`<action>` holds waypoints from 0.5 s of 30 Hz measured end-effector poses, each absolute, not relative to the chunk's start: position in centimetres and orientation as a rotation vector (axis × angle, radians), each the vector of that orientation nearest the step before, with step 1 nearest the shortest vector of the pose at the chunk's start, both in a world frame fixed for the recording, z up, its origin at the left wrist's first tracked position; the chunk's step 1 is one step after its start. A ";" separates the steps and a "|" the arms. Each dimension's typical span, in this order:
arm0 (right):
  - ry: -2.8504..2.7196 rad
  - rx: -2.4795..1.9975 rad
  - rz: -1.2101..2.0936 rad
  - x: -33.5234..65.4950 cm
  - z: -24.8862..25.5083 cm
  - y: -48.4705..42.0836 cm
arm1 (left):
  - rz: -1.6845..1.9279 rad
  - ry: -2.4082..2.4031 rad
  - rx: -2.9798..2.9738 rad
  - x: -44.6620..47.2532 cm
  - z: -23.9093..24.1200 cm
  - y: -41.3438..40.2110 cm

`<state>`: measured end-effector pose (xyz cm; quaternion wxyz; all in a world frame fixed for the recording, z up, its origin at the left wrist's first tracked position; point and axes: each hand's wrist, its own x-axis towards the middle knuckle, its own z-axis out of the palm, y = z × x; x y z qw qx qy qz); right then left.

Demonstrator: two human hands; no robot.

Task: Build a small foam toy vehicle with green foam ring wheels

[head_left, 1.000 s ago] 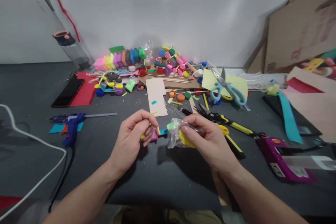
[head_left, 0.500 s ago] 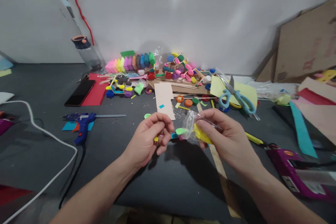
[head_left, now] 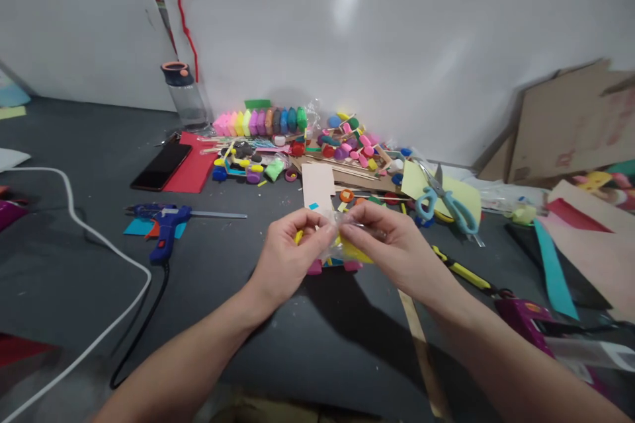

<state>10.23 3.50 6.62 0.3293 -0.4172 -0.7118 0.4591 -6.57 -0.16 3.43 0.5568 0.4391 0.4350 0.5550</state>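
Note:
Both hands meet over the middle of the table at a small clear plastic bag (head_left: 331, 249) with a yellow lump, perhaps modelling clay (head_left: 356, 252), inside. My right hand (head_left: 404, 244) is closed on the bag, thumb against the fingers. My left hand (head_left: 286, 256) pinches the bag's other side between thumb and fingers. A small yellow bit (head_left: 298, 236) shows at its fingers. Below the bag, pink pieces (head_left: 353, 266) peek out, mostly hidden by the hands. Behind lies a pale card strip (head_left: 318, 182) with a small blue piece on it.
A blue glue gun (head_left: 166, 228) with its cord lies left, near a phone (head_left: 161, 165) and a bottle (head_left: 186, 99). Scissors (head_left: 444, 201) rest on yellow paper. At right are a yellow cutter (head_left: 466, 274) and a purple power strip (head_left: 526, 327). Colourful clay packs (head_left: 260, 121) line the back.
My hands have come together, and my left hand now pinches the bag that my right hand held alone. The bag moved left. The camera view has shifted and tilted slightly.

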 end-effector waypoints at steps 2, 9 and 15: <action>-1.902 -1.071 1.244 10.1 6.9 3.4 | 1.300 1.044 1.082 -6.6 3.7 -0.2; -1.983 -1.072 1.152 10.0 7.8 3.7 | 1.190 1.037 1.218 -6.6 3.9 -0.4; -1.983 -1.074 1.133 10.3 7.5 3.7 | 1.177 1.066 1.258 -6.6 3.7 -0.3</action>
